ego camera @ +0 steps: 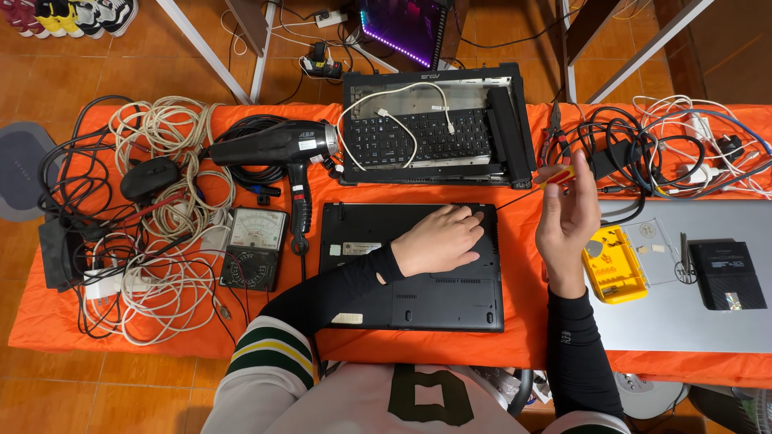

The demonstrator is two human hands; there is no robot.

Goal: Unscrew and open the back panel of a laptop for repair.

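A: From the head view, how far along does the work look?

B: Early, I'd judge. The black laptop lies bottom-up on the orange bench with its base cover on; whether any screws are out I cannot tell. The left hand rests flat and open on it, gripping nothing. The right hand is raised just beside it, fingers curled around a red-and-yellow screwdriver.

A: And the counts?

B: Two hands, one screwdriver. Three laptops: this one, a stripped one with bare keyboard behind it, and a silver one to the right. One hair dryer, one multimeter, one yellow bit case, one mouse. The cables are too tangled to count.
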